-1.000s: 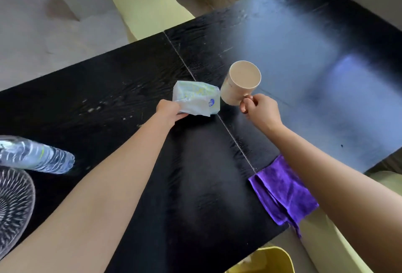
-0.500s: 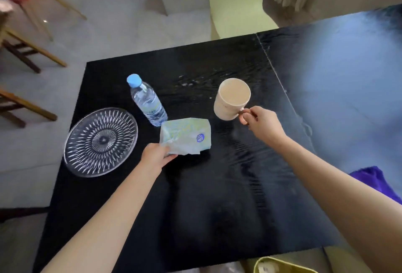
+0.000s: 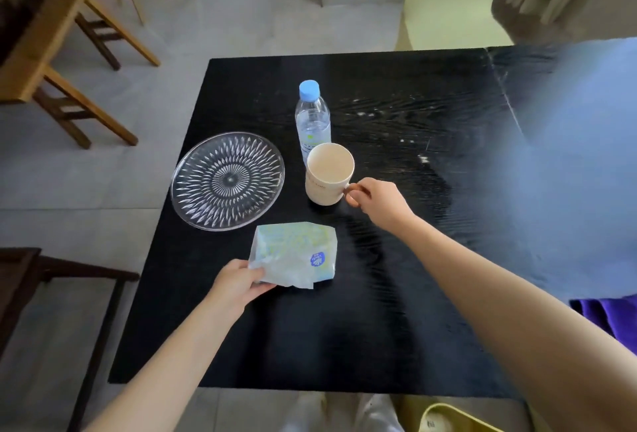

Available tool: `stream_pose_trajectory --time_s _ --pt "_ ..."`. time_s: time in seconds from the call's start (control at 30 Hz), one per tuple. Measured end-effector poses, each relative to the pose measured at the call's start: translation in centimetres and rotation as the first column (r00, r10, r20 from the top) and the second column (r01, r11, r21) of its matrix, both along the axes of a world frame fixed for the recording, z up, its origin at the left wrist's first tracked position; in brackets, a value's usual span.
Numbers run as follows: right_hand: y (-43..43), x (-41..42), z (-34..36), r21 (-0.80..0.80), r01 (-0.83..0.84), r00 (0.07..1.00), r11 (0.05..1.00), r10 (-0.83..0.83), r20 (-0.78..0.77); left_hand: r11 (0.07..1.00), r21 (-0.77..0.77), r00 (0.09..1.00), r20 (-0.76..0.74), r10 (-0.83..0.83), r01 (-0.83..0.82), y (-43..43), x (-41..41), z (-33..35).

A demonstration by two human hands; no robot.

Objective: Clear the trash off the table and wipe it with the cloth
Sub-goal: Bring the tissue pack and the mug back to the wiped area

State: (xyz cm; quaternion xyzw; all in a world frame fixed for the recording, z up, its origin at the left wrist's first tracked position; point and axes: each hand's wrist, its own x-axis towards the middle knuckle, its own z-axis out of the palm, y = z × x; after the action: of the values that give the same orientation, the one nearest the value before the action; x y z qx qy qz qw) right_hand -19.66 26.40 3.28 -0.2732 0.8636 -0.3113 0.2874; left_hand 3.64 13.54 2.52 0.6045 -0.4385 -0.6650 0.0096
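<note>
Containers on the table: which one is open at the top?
The cream mug, held by its handle in the right hand. The water bottle behind it has its blue cap on.

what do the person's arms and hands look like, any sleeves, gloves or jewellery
Both forearms are bare as far as the view reaches, with no sleeves showing. The left hand and the right hand wear no gloves, and no watch, bracelet or ring is visible on the parts in view.
</note>
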Motion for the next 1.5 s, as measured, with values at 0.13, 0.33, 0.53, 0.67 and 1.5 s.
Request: stream_pose_trajectory --time_s 0.13,0.33,0.53,0.67,1.5 --pt "-1.1 1.1 -0.5 0.031 -0.044 0.999 0.999 0.044 0.001 0.999 0.025 1.0 -0.011 -0.026 0.026 0.3 1.0 -0.1" --pt "-1.3 1.8 -1.3 0.004 -0.053 0.998 0.999 0.053 -0.036 0.996 0.035 0.997 -0.007 -0.081 0.081 1.6 0.8 -0.5" --pt "1.2 0.8 0.0 0.033 0.064 0.993 0.997 -0.067 0.097 0.984 0.057 0.985 -0.037 -0.168 0.169 4.3 -1.0 -0.2" --pt "6.1 0.0 -0.3 0.213 -0.032 0.942 0.976 -0.042 0.333 0.972 0.099 0.976 -0.077 -0.205 0.212 6.3 -3.7 0.2" --pt "6.6 -11.0 -4.4 0.149 0.368 0.915 0.918 -0.386 0.115 0.862 -0.268 0.893 0.269 -0.361 0.429 9.4 -23.8 -3.5"
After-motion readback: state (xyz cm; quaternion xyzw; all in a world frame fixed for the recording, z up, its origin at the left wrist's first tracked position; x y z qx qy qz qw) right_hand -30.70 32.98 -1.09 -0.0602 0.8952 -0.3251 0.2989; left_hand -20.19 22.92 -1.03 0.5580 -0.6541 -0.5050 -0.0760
